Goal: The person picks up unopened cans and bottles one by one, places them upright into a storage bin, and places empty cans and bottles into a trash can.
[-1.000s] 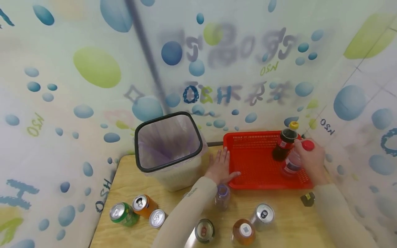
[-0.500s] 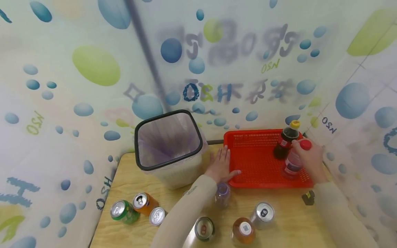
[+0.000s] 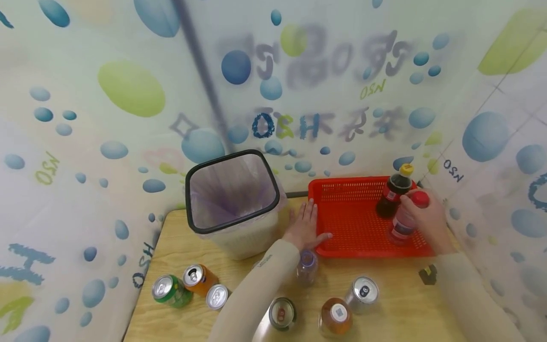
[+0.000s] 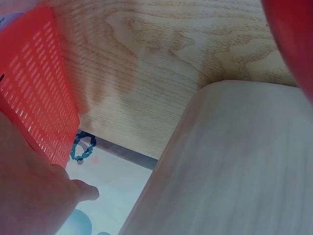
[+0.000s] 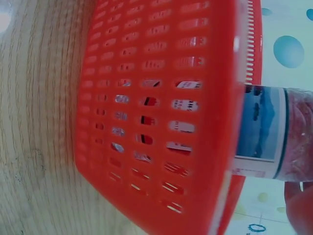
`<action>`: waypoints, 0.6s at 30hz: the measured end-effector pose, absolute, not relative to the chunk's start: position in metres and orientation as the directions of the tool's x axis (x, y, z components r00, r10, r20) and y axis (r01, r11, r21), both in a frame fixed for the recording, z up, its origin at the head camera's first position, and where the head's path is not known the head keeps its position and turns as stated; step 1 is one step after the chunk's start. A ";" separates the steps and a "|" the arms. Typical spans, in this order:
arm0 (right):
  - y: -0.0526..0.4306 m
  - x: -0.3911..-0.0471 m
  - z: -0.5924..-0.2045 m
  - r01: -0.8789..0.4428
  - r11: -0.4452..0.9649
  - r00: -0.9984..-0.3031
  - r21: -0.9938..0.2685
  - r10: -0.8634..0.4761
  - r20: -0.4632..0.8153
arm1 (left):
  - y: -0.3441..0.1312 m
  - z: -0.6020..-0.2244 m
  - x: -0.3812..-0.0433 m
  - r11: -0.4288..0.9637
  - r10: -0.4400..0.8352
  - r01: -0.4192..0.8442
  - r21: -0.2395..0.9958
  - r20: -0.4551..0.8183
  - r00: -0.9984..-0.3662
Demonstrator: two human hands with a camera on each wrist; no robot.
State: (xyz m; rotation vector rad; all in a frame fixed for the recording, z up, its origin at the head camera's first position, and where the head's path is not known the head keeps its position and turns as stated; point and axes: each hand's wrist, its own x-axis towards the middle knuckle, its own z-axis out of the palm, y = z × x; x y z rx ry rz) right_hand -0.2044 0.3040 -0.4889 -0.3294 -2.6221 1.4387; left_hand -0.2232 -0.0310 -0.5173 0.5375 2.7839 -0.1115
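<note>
My right hand (image 3: 429,219) grips a clear plastic bottle (image 3: 402,225) with a red cap and pinkish contents near its top. This bottle stands at the right end of a red perforated basket (image 3: 346,230); its blue-and-white label shows above the rim in the right wrist view. Just behind it, in the same basket, stands a cola bottle (image 3: 390,198) with a yellow cap. My left hand (image 3: 302,232) rests on the basket's left edge with straight fingers, the thumb spread over the near left corner. In the left wrist view, part of that hand (image 4: 34,191) shows beside the perforated wall.
A bin (image 3: 252,237) with a black rim and liner stands left of the basket. Nearer me are a green can (image 3: 177,292), an orange can (image 3: 202,282), silver cans (image 3: 363,294), a purple-ringed bottle (image 3: 306,270) and an amber bottle (image 3: 335,317). A small black object (image 3: 428,274) lies right.
The view has shifted slightly. Both hands keep their places: the right on the red-capped bottle, the left on the basket's edge.
</note>
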 end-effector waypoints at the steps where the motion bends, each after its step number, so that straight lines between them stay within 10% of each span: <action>1: 0.304 -0.204 -0.488 0.126 0.515 -0.968 -0.848 0.253 0.009 | -0.031 -0.516 -0.222 0.927 0.352 0.375 -0.018 -0.303 -0.885; 18: 0.313 -0.174 -0.458 0.089 0.438 -0.971 -0.895 0.238 0.020 | -0.032 -0.508 -0.218 0.918 0.369 0.394 -0.035 -0.284 -0.885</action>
